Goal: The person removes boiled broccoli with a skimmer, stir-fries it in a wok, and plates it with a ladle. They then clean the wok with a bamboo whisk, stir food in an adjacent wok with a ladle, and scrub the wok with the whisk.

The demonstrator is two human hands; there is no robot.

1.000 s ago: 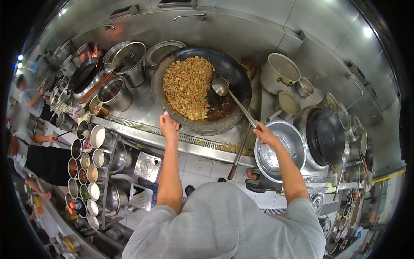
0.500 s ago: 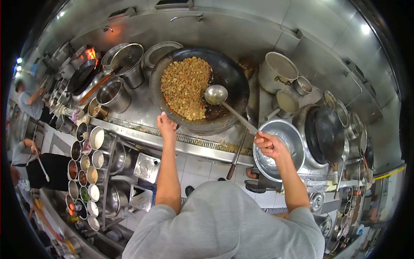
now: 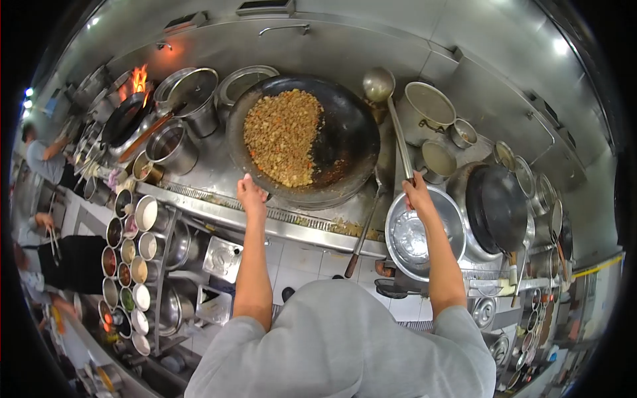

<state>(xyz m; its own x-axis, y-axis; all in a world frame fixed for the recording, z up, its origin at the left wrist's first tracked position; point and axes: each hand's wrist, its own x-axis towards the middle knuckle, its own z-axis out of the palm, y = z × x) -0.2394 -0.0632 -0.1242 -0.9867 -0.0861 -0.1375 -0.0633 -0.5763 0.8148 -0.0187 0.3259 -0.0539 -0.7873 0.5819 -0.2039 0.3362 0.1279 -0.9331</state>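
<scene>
A large dark wok [image 3: 352,123] sits on the stove before me, with a heap of fried rice [image 3: 282,136] in its left half. The rice is brown with small orange and yellow bits. At the wok's near left edge, my left hand [image 3: 252,194] is closed on its handle, of which only a dark end shows. My right hand [image 3: 416,192] grips the long handle of a metal ladle [image 3: 379,84]. The ladle's bowl is beyond the wok's right rim, above a small brownish pot [image 3: 379,113] that it partly hides. Below my right hand stands a wide metal basin [image 3: 395,235].
A long-handled tool [image 3: 365,229] leans over the counter edge. Several pots, including a large one [image 3: 431,106], stand at right near stacked woks [image 3: 507,205]. Flames [image 3: 139,79] rise behind a pan at left. Ingredient tins [image 3: 147,212] fill a rack; co-workers [image 3: 46,156] stand at far left.
The ladle has left the rice and swung up and right, past the wok's rim. My right hand has risen slightly. My left hand stays at the wok.
</scene>
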